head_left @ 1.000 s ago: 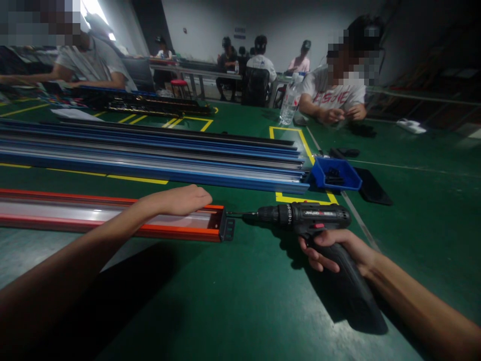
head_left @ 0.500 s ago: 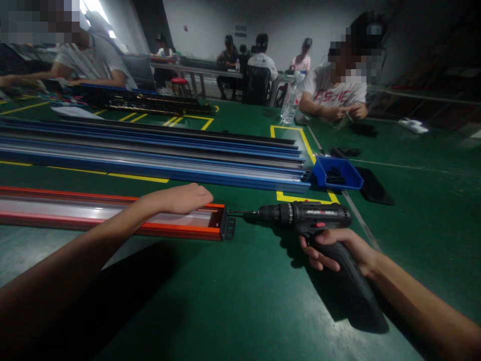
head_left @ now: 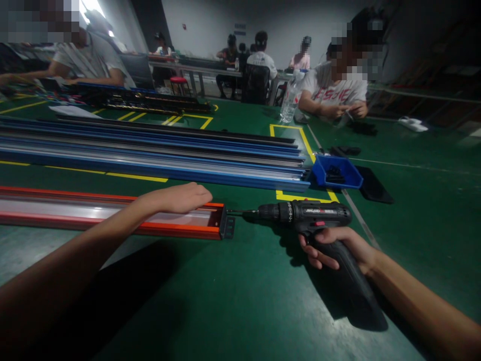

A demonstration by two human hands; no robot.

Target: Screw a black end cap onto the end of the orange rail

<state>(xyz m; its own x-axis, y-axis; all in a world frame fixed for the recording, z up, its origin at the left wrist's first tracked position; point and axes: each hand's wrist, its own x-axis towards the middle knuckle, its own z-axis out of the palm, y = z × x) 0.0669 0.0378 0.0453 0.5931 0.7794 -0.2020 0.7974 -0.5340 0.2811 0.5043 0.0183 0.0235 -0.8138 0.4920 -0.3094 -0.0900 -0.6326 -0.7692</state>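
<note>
A long orange-edged metal profile (head_left: 93, 212) lies on the green table, with a black end cap (head_left: 224, 223) at its right end. Across the profile near that end, my left hand (head_left: 184, 197) is closed over its far edge; the fingertips are hidden. My right hand (head_left: 325, 246) wraps around the handle of a black cordless drill (head_left: 319, 213), index finger by the trigger. The drill lies level and points left. Its long bit (head_left: 242, 212) reaches the outer face of the end cap, near the far corner.
Behind the orange profile lie several blue and black profiles (head_left: 188, 160). A blue bin (head_left: 338, 173) with small black parts stands at their right ends, beside a dark flat object (head_left: 376, 185). Farther back are a water bottle (head_left: 288, 100) and a co-worker (head_left: 338, 95) across the table.
</note>
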